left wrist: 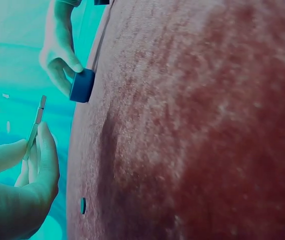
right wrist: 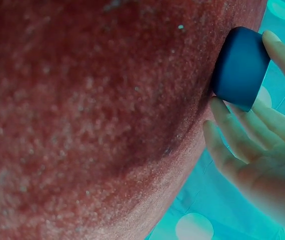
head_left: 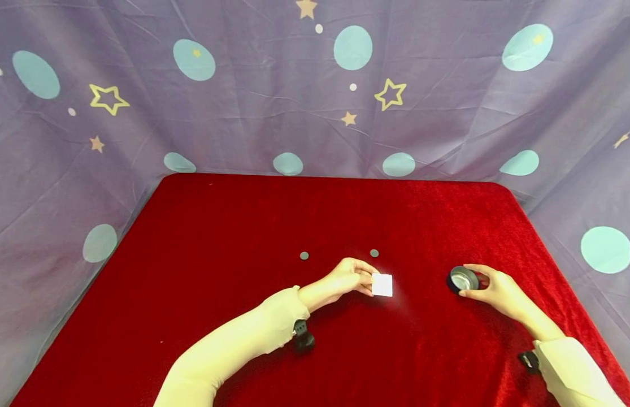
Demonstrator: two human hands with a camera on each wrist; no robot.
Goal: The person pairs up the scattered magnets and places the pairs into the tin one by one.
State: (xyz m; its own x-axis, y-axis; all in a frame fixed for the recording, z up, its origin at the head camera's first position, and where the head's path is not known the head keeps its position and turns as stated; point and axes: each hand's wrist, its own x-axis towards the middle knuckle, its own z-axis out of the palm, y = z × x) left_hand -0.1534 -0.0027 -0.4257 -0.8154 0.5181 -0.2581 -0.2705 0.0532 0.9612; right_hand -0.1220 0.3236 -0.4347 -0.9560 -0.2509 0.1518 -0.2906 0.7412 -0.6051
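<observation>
My left hand [head_left: 342, 278] pinches a thin white square piece [head_left: 382, 285] between thumb and fingers, held out above the red cloth. Edge-on in the left wrist view, the flat piece [left wrist: 36, 122] looks slim and seems divided into sections. To the right, my right hand [head_left: 503, 293] grips a short, round, dark container [head_left: 451, 282] with a silvery inside. Thumb and fingers span its sides, and the right wrist view shows the smooth dark outer wall [right wrist: 240, 67]. That container is at or very near the cloth; whether it touches I cannot tell.
Two small grey-green discs lie on the red cloth [head_left: 243, 226] beyond my left hand: a left disc [head_left: 304, 255] and a right disc [head_left: 374, 253]. A purple curtain [head_left: 274, 102] with stars and dots hangs behind the table and along its sides.
</observation>
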